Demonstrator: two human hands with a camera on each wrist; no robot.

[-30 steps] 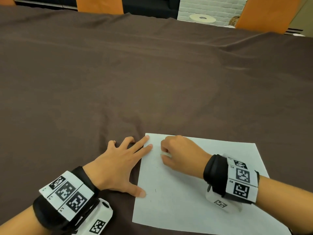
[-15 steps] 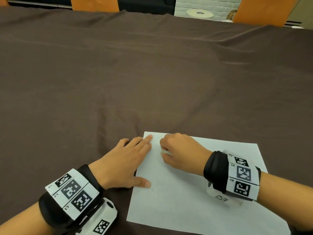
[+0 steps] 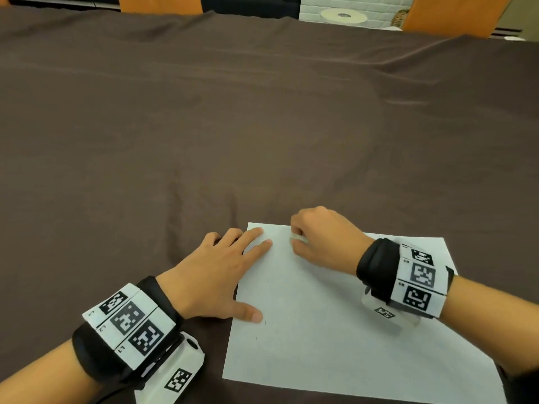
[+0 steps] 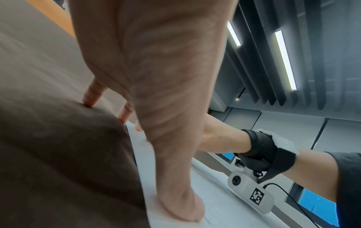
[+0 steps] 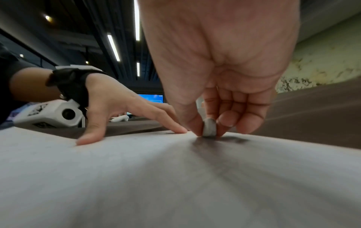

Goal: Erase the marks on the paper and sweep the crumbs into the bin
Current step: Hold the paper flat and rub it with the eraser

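Observation:
A white sheet of paper [image 3: 335,325] lies on the brown tablecloth near me. My left hand [image 3: 215,272] lies flat with straight fingers, its fingertips and thumb pressing the sheet's left edge. My right hand [image 3: 320,237] pinches a small grey-white eraser [image 5: 209,127] between thumb and fingers, its lower end touching the paper near the sheet's far left corner. In the head view the eraser [image 3: 298,238] barely shows under the fist. A few faint short pencil marks [image 3: 264,322] sit near my left thumb. No crumbs or bin can be made out.
The brown tablecloth [image 3: 262,126] stretches wide and bare beyond the paper. Orange chair backs [image 3: 449,13] line the far edge, and a white round object [image 3: 344,16] sits beyond it.
The right hand with the eraser has shifted a little farther up the sheet. The left hand's fingers have drawn closer together on the paper's edge.

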